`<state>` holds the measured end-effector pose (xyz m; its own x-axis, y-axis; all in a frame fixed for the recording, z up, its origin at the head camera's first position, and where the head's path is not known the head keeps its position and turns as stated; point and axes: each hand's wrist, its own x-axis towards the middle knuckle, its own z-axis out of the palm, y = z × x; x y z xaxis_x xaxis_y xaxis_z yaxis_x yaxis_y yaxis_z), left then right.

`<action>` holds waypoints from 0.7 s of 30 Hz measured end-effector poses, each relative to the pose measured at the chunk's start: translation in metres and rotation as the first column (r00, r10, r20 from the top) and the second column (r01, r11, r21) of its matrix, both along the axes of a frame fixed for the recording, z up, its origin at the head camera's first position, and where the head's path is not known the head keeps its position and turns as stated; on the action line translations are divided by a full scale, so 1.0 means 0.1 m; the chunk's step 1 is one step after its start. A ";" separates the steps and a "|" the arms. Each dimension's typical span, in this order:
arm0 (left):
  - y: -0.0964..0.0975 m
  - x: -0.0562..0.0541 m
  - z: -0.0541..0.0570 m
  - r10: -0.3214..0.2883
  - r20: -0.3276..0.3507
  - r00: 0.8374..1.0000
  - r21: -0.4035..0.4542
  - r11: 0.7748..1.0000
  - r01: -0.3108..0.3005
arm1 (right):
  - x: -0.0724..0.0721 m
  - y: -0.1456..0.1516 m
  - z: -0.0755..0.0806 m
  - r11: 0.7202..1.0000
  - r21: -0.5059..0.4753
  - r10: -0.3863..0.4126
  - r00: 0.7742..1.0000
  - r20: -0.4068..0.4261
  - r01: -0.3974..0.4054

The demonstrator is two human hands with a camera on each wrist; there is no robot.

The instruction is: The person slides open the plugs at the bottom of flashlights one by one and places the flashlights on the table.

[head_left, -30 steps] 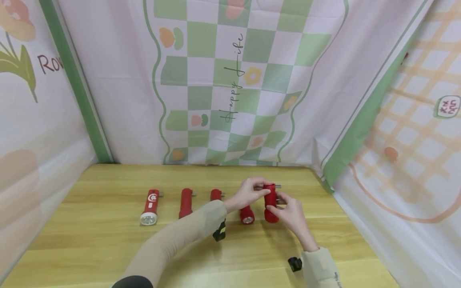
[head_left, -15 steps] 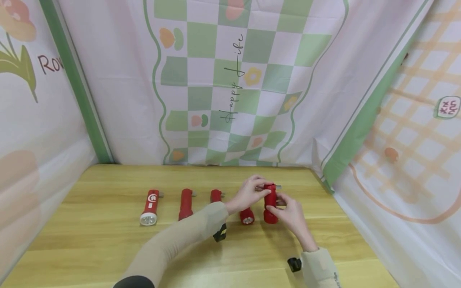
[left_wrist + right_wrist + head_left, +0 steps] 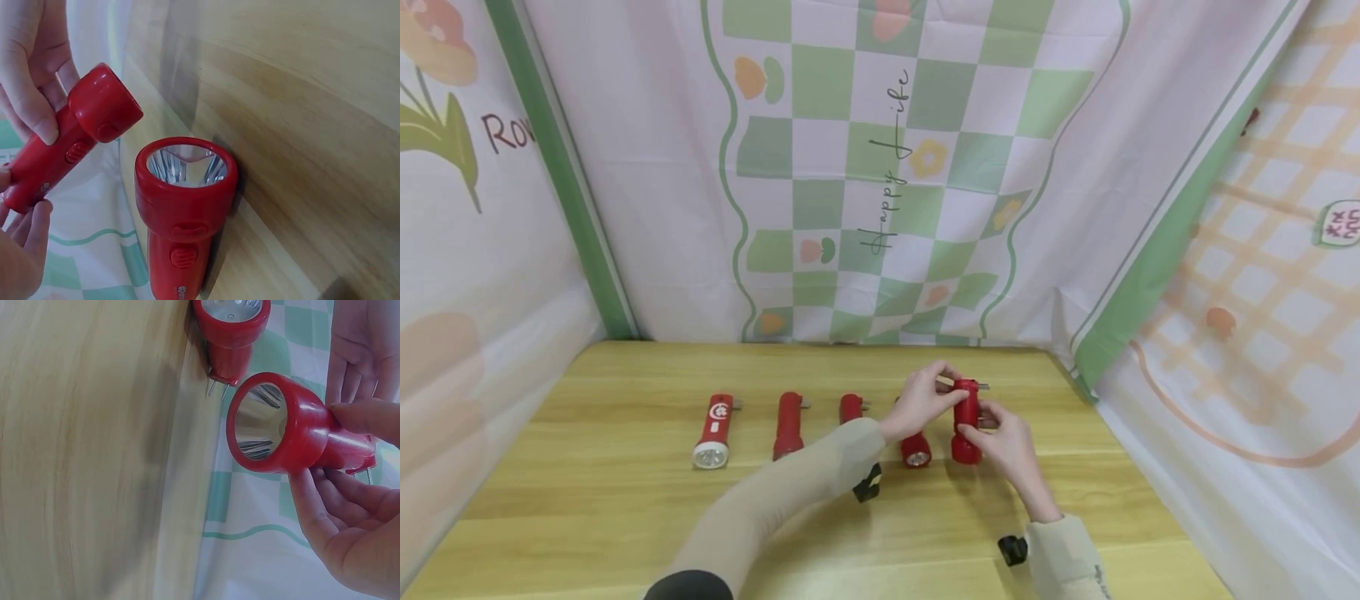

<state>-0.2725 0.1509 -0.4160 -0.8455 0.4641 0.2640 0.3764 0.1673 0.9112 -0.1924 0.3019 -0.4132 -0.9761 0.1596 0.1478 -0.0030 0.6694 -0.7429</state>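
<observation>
Both hands hold a red flashlight (image 3: 967, 415) at the right end of a row of flashlights. My left hand (image 3: 917, 407) pinches it near the tail, where metal plug prongs stick out to the right. My right hand (image 3: 1009, 446) grips the body just behind the head, fingers and thumb on opposite sides. In the right wrist view the held flashlight (image 3: 312, 434) shows its reflector and is raised off the table. Just left of it, another red flashlight (image 3: 915, 450) lies partly hidden beneath my left hand; the left wrist view shows that neighbouring flashlight (image 3: 184, 212) closely.
Further left lie two plain red flashlights (image 3: 788, 425) (image 3: 851, 408), partly covered by my left sleeve (image 3: 820, 467), and a red flashlight with a white head (image 3: 713, 432). They rest on a wooden table (image 3: 625, 517). Printed cloth (image 3: 880, 250) hangs behind and at the sides.
The hands and held flashlight stay in nearly the same place. My left hand and forearm have shifted slightly right; the flashlight appears slightly higher in the head view.
</observation>
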 end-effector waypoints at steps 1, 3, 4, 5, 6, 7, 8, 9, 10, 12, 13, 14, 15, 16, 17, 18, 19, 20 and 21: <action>0.01 0.00 0.00 0.010 0.001 1.000 0.001 1.000 -0.010 | 0.00 0.00 0.00 1.000 -0.006 -0.002 1.000 0.009 0.002; 0.02 0.01 0.00 0.032 0.000 0.999 -0.005 0.999 -0.032 | 0.00 0.00 0.01 1.000 -0.017 -0.008 1.000 0.025 0.009; 0.02 0.01 0.00 0.044 0.001 0.999 -0.006 0.999 -0.044 | 0.00 0.00 0.01 1.000 -0.022 -0.012 0.999 0.033 0.013; 0.03 0.01 0.00 0.054 -0.001 0.999 -0.009 0.998 -0.054 | 0.00 0.00 0.00 1.000 -0.026 -0.015 0.999 0.038 0.016; 0.03 0.01 0.00 0.064 -0.005 0.998 -0.012 0.998 -0.064 | -0.01 0.00 0.00 0.999 -0.029 -0.019 0.999 0.040 0.020; 0.04 0.01 0.00 0.072 -0.009 0.997 -0.014 0.997 -0.073 | -0.01 0.00 0.00 0.999 -0.029 -0.022 0.999 0.042 0.023; 0.04 0.01 0.00 0.078 -0.012 0.997 -0.018 0.997 -0.078 | -0.02 0.00 0.00 0.999 -0.032 -0.023 0.999 0.042 0.024; 0.04 0.01 0.00 0.083 -0.013 0.996 -0.021 0.996 -0.083 | -0.03 0.00 0.00 0.999 -0.034 -0.024 0.999 0.041 0.025; 0.04 0.00 0.00 0.087 -0.011 0.996 -0.024 0.996 -0.087 | -0.03 0.01 -0.01 0.999 -0.037 -0.024 0.999 0.040 0.026; 0.05 0.00 0.01 0.091 -0.002 0.996 -0.030 0.995 -0.091 | -0.04 0.01 -0.01 0.999 -0.045 -0.025 0.999 0.039 0.027; 0.05 -0.01 0.01 0.090 0.006 0.996 -0.033 0.995 -0.090 | -0.05 0.01 -0.01 0.998 -0.048 -0.026 0.999 0.040 0.028; 0.05 -0.01 0.01 0.086 0.014 0.996 -0.033 0.996 -0.086 | -0.05 0.01 -0.01 0.998 -0.052 -0.026 0.999 0.042 0.028; 0.05 -0.01 0.02 0.081 0.022 0.996 -0.035 0.996 -0.080 | -0.05 0.02 -0.01 0.998 -0.055 -0.027 0.999 0.045 0.030; 0.05 -0.02 0.02 0.075 0.030 0.997 -0.036 0.997 -0.074 | -0.05 0.02 -0.01 0.998 -0.057 -0.028 0.998 0.050 0.031; 0.05 -0.02 0.02 0.066 0.035 0.997 -0.037 0.997 -0.064 | -0.05 0.02 -0.01 0.998 -0.060 -0.028 0.998 0.055 0.032; 0.05 -0.03 0.01 0.055 0.037 0.998 -0.038 0.998 -0.054 | -0.05 0.02 0.00 0.998 -0.062 -0.028 0.998 0.059 0.032; 0.05 -0.03 0.01 0.046 0.038 0.998 -0.040 0.998 -0.045 | -0.06 0.03 0.00 0.998 -0.061 -0.028 0.998 0.063 0.032; 0.05 -0.04 0.01 0.037 0.038 0.999 -0.041 0.999 -0.035 | -0.06 0.03 0.00 0.998 -0.062 -0.028 0.997 0.066 0.032; 0.05 -0.05 0.01 0.030 0.039 0.999 -0.046 0.999 -0.028 | -0.07 0.03 0.00 0.997 -0.063 -0.027 0.997 0.069 0.032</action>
